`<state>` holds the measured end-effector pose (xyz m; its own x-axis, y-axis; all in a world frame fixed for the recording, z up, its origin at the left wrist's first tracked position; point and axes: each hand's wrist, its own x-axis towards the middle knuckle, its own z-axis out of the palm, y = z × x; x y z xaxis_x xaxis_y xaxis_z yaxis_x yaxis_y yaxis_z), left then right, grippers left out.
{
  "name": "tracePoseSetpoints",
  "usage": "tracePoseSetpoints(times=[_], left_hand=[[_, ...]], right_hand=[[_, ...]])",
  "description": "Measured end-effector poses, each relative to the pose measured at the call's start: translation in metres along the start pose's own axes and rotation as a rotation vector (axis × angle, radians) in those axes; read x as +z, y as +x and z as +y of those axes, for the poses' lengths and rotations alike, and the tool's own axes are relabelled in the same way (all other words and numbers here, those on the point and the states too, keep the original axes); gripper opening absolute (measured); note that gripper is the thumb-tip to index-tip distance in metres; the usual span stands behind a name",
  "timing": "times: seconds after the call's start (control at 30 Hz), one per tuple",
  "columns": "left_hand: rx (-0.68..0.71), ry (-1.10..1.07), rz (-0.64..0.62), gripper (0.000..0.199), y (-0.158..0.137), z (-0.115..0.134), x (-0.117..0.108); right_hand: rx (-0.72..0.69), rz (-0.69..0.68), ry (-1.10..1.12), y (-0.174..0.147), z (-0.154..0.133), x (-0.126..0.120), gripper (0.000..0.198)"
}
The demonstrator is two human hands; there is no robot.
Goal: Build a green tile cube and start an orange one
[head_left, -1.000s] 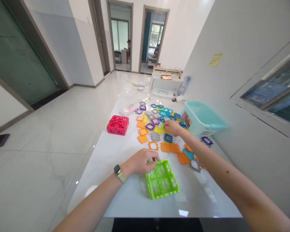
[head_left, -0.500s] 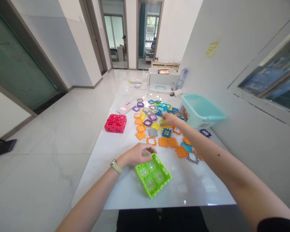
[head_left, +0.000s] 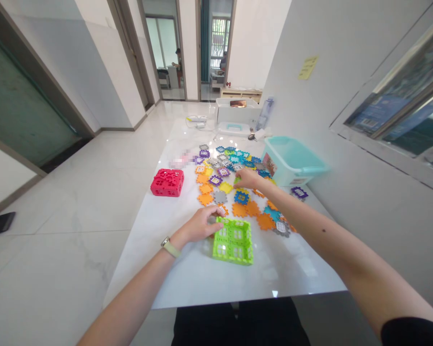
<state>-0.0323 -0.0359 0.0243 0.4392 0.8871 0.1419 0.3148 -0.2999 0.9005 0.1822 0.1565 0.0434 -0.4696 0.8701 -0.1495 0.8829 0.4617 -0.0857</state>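
Observation:
My left hand, wearing a watch, grips the upper left corner of a lime green open box made of interlocking window tiles. Its thumb lies over the rim, and the other fingers are partly hidden behind. Farther out, my right hand has its fingers pinched on a small lime green tile among the loose pieces. Most of that tile is covered by the fingers. Near it lie a yellow tile, a blue window tile and a purple tile.
A closed red block of joined tiles sits at the left table edge. Several orange tiles lie in front of my right hand. A turquoise bin stands at the right by the wall. A white box is at the far end.
The green box has turned in my left hand, so its sides now run nearly square to the table edge, and it sits slightly farther away. My right hand stays at the green tile.

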Motion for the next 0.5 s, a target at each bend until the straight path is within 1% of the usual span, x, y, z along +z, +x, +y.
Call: tracePoseSetpoints(times=[0.13,0.17,0.23,0.27,0.3,0.43,0.5], left_hand=[[-0.008,-0.019,-0.041,0.028,0.000,-0.001,0.004],[-0.007,-0.027,-0.040,0.029,-0.001,-0.002,0.005],[-0.001,-0.014,-0.023,0.029,-0.001,-0.004,0.006],[0.000,0.003,-0.013,0.030,-0.001,-0.005,0.006],[-0.001,0.021,-0.009,0.031,-0.001,-0.005,0.006],[-0.008,0.028,0.003,0.032,-0.002,-0.003,0.006],[-0.022,0.031,0.028,0.031,-0.002,-0.003,0.006]], right_hand=[[-0.056,0.006,0.023,-0.002,0.007,0.003,0.047],[-0.071,0.012,0.027,-0.003,0.008,0.003,0.045],[-0.088,0.041,0.029,-0.005,0.008,0.001,0.033],[-0.085,0.068,0.028,-0.007,0.008,-0.001,0.028],[-0.077,0.104,0.028,-0.009,0.008,-0.003,0.026],[-0.036,0.281,0.050,-0.024,0.009,-0.010,0.039],[-0.024,0.370,0.159,-0.035,0.009,-0.008,0.039]])
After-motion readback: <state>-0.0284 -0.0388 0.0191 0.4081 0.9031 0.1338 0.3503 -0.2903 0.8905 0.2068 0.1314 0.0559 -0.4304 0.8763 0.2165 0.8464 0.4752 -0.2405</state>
